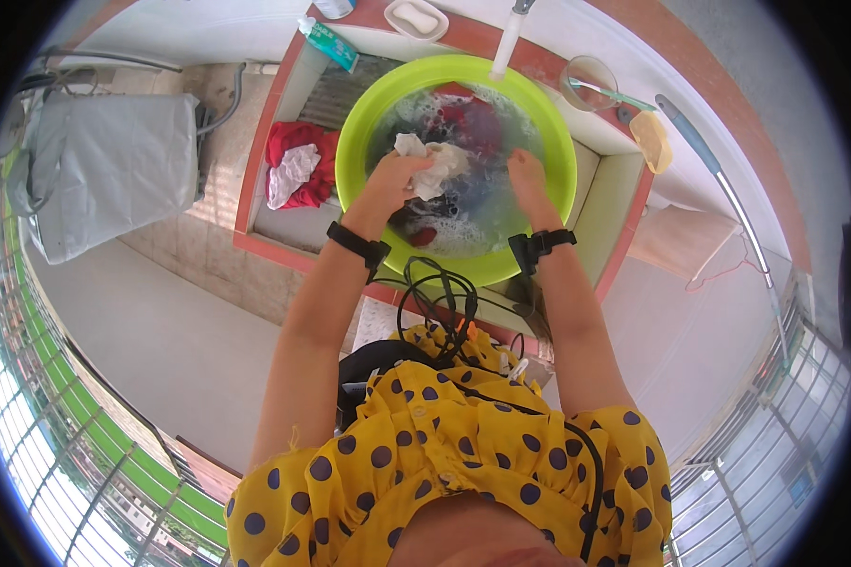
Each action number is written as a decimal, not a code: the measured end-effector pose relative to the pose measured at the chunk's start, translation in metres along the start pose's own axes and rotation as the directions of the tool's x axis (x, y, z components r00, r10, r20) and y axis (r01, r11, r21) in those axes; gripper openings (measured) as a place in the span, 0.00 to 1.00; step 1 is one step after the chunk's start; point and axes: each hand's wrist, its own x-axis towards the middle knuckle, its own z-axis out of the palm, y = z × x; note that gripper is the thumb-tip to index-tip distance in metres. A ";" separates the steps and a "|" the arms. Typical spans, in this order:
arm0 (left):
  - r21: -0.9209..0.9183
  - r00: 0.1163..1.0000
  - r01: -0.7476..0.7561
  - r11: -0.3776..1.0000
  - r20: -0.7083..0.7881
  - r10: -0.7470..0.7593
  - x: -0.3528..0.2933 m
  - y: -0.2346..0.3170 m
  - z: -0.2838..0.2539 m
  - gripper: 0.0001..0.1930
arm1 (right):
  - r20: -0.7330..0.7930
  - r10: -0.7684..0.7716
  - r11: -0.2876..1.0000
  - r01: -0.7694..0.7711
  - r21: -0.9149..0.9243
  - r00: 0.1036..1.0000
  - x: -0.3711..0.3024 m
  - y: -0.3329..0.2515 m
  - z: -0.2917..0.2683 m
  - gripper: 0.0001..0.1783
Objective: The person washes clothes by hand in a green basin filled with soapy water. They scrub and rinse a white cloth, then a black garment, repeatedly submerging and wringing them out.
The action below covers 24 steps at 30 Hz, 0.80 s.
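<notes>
A lime-green basin (560, 142) of sudsy water stands in a tiled sink in front of me. Inside it, my left hand (397, 178) grips a wet white cloth (437, 172), bunched up and lifted partly above the water. My right hand (528, 176) is closed, knuckles up, over the water near the basin's right wall. Whatever its fingers hold, if anything, is hidden. Dark red cloth (477, 128) lies soaking toward the far side, with darker fabric around it. A small red piece (424, 236) shows through foam at the near side.
Red and white cloths (303, 168) lie on the sink's left ledge. Beyond are a green tube (329, 43), a soap dish (416, 19) and a faucet pipe (508, 42). At right sit a clear cup (591, 83), a yellow sponge (651, 142) and a long-handled pole (719, 175). Black cables (440, 298) hang before me.
</notes>
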 end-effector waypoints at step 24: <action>-0.040 0.992 -0.055 0.998 -0.114 0.050 -0.016 0.003 0.040 0.17 | 0.286 -0.248 0.746 -0.006 0.666 0.926 -0.069 -0.073 0.046 0.19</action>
